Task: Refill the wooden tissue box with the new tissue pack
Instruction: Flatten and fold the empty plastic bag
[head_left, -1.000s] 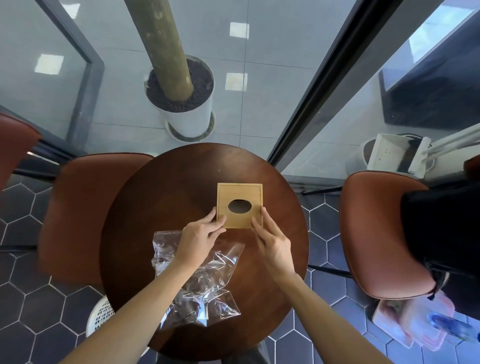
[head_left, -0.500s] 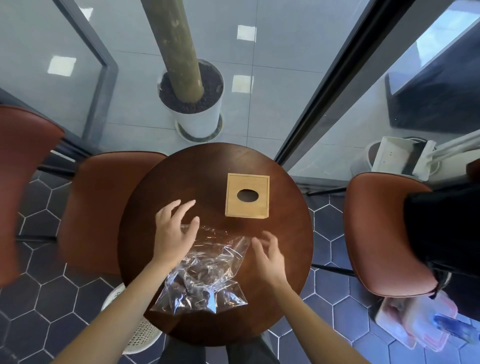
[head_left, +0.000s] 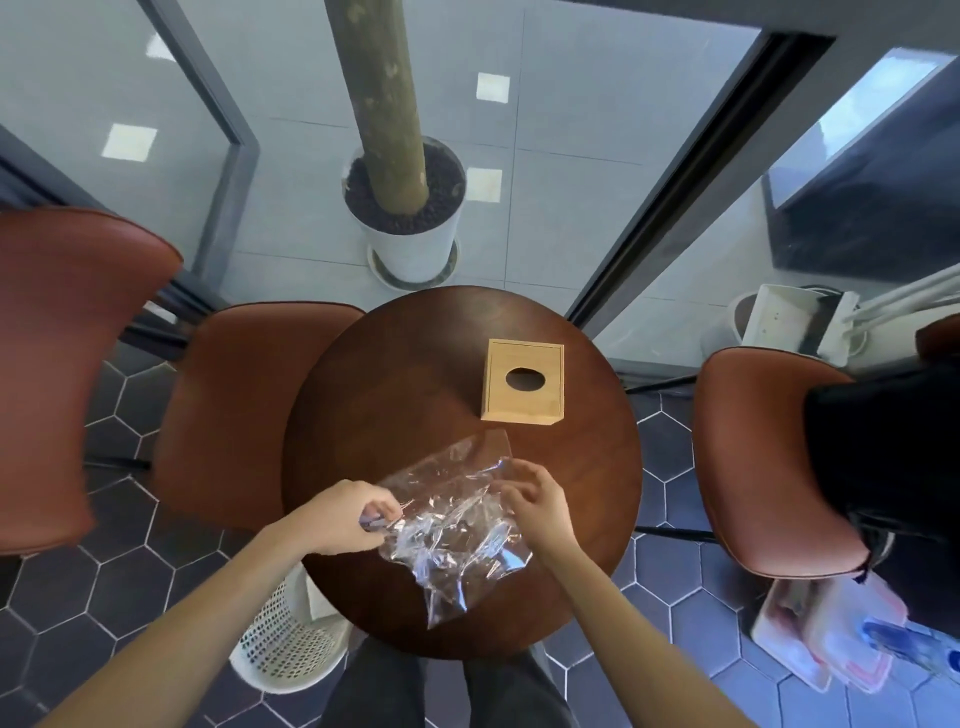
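Hands at the near edge of the round counter (head_left: 363, 415), both working the clear plastic wrapper (head_left: 457, 525) that lies crumpled between them. Left hand (head_left: 345, 519) has its fingers curled in a pinch on the wrapper's left margin; right hand (head_left: 537, 501) has its fingertips bent down onto the right margin, though whether they pinch the film or merely press it cannot be told from this view. Holding the film at two opposite sides suggests an effort to gather or spread it, since thin film collapses and slides if held at one point only. Wooden tissue box (head_left: 523, 382) stands upright on the far right part of the counter, well apart from both hands, its oval slot facing up; it appears set aside there to leave the near space free for the wrapper. No tissue shows through the slot, which looks dark, so whether the box is filled cannot be confirmed. No tissue stack is visible inside the wrapper either; the film looks empty, which would suggest leftover packaging being cleared. White perforated basket (head_left: 291, 639) stands on the floor just under the near left edge of the counter, a likely place for such waste. Brown chairs (head_left: 244, 410) flank the counter on both sides.
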